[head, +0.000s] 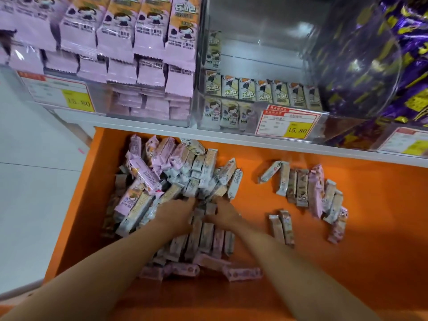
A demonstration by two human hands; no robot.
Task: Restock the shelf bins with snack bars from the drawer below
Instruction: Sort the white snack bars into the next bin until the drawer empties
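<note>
An orange drawer stands pulled out below the shelf. A big heap of pink and beige snack bars fills its left part. Both my hands reach into that heap side by side. My left hand has its fingertips buried among the bars. My right hand lies just to its right, fingers also pushed under wrappers, so I cannot see what either holds. Above, a clear bin holds a low row of beige bars and is mostly hollow.
A smaller cluster of bars lies in the drawer's right part. The left bin is packed with pink packs. Purple wrapped sweets fill the bin at the right. Yellow price tags hang on the shelf edge. White floor lies to the left.
</note>
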